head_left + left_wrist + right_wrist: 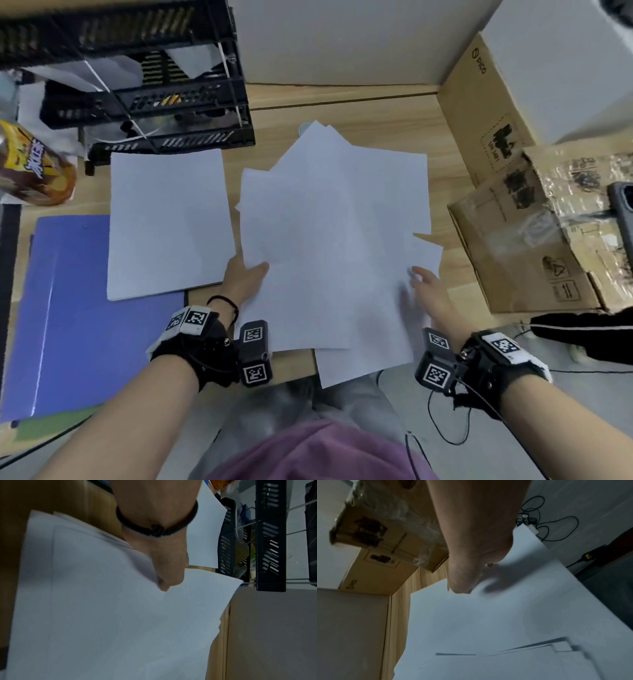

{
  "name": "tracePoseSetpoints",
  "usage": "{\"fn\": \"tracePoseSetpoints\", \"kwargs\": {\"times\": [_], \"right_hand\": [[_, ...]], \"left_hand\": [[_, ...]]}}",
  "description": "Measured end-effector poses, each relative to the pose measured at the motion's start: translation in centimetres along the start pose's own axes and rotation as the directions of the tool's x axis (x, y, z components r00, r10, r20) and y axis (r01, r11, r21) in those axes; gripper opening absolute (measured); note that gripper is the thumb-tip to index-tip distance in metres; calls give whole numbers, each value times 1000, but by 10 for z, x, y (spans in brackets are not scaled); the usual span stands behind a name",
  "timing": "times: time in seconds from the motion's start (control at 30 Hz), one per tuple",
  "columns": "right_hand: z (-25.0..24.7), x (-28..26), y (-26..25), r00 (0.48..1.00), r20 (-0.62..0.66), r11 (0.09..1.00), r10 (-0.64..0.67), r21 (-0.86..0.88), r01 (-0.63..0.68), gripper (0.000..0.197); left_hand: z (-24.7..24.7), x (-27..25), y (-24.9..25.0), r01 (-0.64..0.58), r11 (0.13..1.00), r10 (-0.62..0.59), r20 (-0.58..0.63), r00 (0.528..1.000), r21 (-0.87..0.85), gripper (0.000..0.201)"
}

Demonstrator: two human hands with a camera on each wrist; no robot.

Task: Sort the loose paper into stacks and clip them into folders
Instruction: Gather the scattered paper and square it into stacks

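A messy pile of loose white sheets lies fanned out in the middle of the wooden desk, its near edge hanging over the front. My left hand pinches the pile's left edge, thumb on top and fingers underneath. My right hand hovers just over the pile's right side with fingers loosely spread, casting a shadow on the paper; it holds nothing. A squared stack of white paper lies to the left, partly on a blue folder.
A black tiered paper tray stands at the back left, a snack bag beside it. Cardboard boxes crowd the right side of the desk. Cables lie on the floor to the right.
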State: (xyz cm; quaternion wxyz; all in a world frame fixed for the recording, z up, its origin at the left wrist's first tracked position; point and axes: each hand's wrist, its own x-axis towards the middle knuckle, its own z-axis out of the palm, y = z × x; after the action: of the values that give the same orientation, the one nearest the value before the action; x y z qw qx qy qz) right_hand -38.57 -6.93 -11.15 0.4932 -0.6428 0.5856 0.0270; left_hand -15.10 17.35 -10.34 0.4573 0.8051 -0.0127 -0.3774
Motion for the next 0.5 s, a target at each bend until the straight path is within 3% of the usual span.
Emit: {"fn": "tracePoseSetpoints", "kwargs": {"times": [0.13,0.23,0.5], "right_hand": [[-3,-5,19,999,-16,962,29,-272,-33,68],[2,-14,23,995,41,965,96,-248,-83,84],[20,-4,14,997,71,935,-1,-355,26,77]], "left_hand": [[-1,5,12,-32,999,31,25,999,39,34],[-7,5,14,-34,999,33,51,998,22,30],[-49,22,31,-19,997,22,35,999,-69,19]]}}
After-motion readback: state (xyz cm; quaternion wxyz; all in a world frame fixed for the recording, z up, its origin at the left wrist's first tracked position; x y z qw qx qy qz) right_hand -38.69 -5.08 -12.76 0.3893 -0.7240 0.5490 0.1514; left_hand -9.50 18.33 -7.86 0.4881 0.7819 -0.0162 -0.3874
